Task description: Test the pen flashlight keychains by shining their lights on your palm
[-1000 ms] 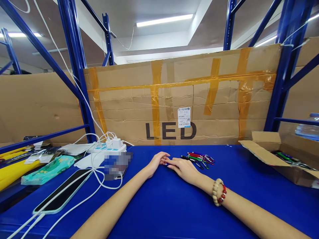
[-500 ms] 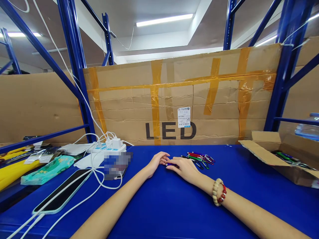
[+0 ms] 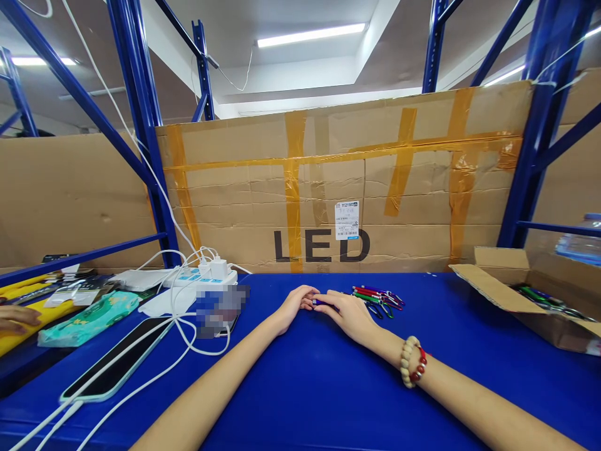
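Near the middle of the blue table (image 3: 300,388), my right hand (image 3: 346,315) pinches a small dark blue pen-like item (image 3: 323,304) between thumb and fingers. My left hand (image 3: 295,309) meets it from the left, its curled fingertips at the item's left end; whether they grip it is hard to tell. Just beyond my right hand lies a loose group of red, green, blue and black pen-like pieces with clips (image 3: 379,297). Part of that group is hidden behind the hand.
An open cardboard box (image 3: 530,319) with similar pieces stands at the right. At the left are a phone (image 3: 119,360), white cables, a power strip (image 3: 188,277) and a green patterned packet (image 3: 89,318). Another person's hand (image 3: 16,319) shows at the left edge.
The fingers of my right hand have shifted slightly, and more of the dark blue item shows. Another person's hand has appeared at the left edge over the yellow things.
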A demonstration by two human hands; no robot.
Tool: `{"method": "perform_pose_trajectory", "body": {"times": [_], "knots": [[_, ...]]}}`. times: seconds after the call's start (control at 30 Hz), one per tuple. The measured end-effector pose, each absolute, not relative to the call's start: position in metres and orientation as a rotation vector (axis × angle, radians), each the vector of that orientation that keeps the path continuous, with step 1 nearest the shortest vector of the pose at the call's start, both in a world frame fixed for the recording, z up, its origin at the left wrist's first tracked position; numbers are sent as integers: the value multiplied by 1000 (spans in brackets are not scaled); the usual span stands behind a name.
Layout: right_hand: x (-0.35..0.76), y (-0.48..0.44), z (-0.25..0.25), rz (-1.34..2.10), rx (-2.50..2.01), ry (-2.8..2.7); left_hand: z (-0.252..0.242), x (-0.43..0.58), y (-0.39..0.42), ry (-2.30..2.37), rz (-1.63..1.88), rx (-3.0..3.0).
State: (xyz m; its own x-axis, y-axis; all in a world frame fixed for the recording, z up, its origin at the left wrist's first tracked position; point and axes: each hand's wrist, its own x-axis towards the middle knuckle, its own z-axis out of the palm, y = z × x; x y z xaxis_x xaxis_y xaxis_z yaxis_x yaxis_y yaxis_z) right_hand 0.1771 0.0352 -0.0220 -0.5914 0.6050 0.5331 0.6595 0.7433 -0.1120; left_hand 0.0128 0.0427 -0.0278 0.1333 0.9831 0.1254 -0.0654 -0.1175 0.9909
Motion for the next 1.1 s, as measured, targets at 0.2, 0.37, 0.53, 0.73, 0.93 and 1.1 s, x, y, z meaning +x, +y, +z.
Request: {"method": "perform_pose_trajectory", "body": {"times": [0.2,0.37,0.53,0.73,0.93,1.1], "knots": [[177,35,-22,-147,-942,-2375,-27,13,42,1001,1226,1320],[177,35,-23,-130,-952,-2392,-27,13,42,992,1223,1336],[177,35,-23,-99,-931,-2408,-27,13,42,987,1217,1336],[177,34,-21,-151,-914,-2431,-28,13,43,984,1220,1329],[177,33,-20,-118,-898,-2447,-28,13,43,986,1221,1334],[177,33,-22,-30,-859,-2451,-29,13,43,1002,1223,1330]]}}
